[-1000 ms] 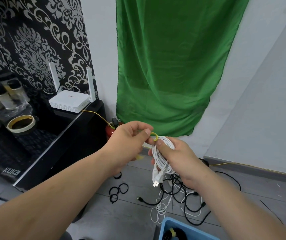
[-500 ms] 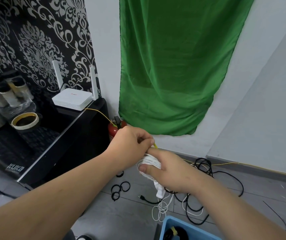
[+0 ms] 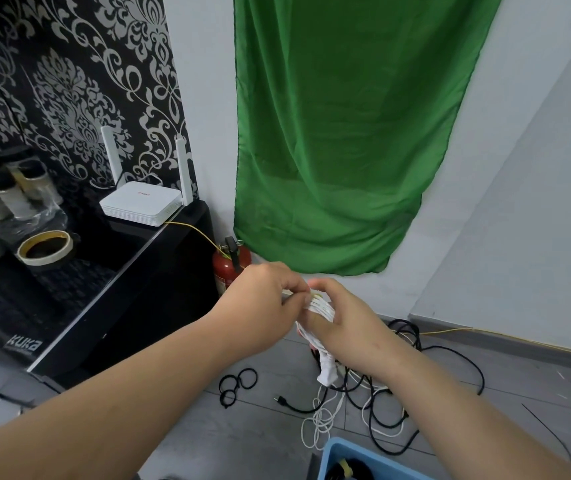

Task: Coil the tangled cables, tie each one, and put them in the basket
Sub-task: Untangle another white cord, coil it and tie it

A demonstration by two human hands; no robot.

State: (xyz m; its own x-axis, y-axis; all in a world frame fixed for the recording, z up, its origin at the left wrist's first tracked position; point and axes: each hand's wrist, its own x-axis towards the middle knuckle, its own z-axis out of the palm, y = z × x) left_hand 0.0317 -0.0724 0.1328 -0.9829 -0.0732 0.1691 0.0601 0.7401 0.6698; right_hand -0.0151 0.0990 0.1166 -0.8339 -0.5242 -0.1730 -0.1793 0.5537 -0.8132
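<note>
Tying is the step in hand. The right hand (image 3: pixel 346 323) has fingers and thumb curled round a coiled white cable (image 3: pixel 322 308), held up off the floor near mid-frame. The left hand (image 3: pixel 263 299) pinches at a yellow tie (image 3: pixel 316 297) on top of the coil — how far round the tie has gone I cannot make out, since the fingers cover it. The cable's plug end (image 3: pixel 327 370) hangs below the right hand.

From where the hands meet, the blue basket (image 3: pixel 332 452) sits on the floor at about six o'clock, with a dark coil (image 3: pixel 356 471) wearing a yellowish band inside it. The heap of loose black and white cables (image 3: pixel 398 396) lies at five o'clock, untouched.

I'd judge the next move calls for cinching the tie snug, with the right hand stopping the loops from springing apart — then lowering the bundle into the basket.
</note>
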